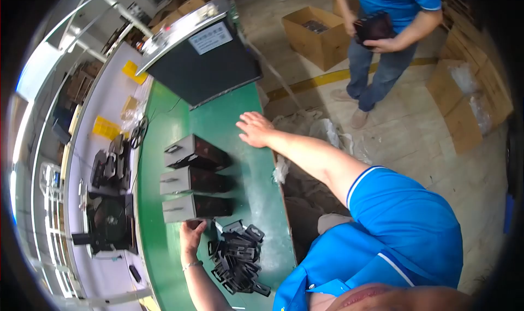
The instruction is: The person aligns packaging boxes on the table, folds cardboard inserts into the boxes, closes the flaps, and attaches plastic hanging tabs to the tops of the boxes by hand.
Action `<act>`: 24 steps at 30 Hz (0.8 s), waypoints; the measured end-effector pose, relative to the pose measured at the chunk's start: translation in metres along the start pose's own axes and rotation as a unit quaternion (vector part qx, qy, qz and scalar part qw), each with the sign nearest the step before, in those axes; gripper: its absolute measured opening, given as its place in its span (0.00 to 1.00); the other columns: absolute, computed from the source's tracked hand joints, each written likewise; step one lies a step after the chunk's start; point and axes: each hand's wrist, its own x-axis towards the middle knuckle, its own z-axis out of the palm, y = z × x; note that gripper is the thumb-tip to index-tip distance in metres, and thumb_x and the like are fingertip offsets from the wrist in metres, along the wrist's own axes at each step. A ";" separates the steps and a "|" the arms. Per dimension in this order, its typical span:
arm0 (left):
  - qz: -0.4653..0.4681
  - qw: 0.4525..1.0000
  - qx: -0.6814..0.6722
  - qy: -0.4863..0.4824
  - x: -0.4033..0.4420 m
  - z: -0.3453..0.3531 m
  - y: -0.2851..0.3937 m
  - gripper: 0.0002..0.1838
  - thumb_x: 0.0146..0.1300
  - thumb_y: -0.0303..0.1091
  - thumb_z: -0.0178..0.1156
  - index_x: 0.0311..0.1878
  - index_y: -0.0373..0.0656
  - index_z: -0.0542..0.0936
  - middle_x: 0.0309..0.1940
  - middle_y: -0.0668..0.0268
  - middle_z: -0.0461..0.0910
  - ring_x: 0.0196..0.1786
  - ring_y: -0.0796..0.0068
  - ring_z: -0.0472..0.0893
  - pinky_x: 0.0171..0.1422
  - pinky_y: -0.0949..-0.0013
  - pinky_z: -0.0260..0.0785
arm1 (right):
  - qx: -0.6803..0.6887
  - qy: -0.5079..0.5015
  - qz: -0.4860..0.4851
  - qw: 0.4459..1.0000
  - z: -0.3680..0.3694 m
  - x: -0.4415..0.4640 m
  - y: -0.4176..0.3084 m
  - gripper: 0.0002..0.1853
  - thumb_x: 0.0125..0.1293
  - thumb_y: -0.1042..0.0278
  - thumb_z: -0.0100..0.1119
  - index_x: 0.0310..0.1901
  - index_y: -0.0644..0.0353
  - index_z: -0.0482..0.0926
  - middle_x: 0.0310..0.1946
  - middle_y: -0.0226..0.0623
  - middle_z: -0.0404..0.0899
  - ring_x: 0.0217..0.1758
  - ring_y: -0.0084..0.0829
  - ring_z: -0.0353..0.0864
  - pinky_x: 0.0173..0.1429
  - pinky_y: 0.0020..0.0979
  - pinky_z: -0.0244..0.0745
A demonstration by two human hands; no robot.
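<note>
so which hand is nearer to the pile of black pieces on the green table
Left. The left hand is beside the pile, at the closest box; the right hand is much farther away, over the table near its edge.

Touching the end box [199,209] of a row of three [188,181] on the green tabletop [254,174] with the left grip [192,233], just beside a heap of black parts [238,256]; holding the right grip [255,130] outstretched near the tabletop's front edge, apart from that row.
</note>
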 end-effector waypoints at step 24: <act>-0.166 0.848 -0.477 0.162 -0.036 0.053 0.049 0.42 0.64 0.64 0.48 0.71 0.43 0.51 0.67 0.42 0.48 0.57 0.44 0.71 0.58 0.53 0.71 | -0.004 -0.071 0.050 0.996 -0.012 0.015 -0.011 0.24 0.59 0.56 0.55 0.56 0.55 0.72 0.58 0.41 0.69 0.65 0.39 0.63 0.67 0.40 0.59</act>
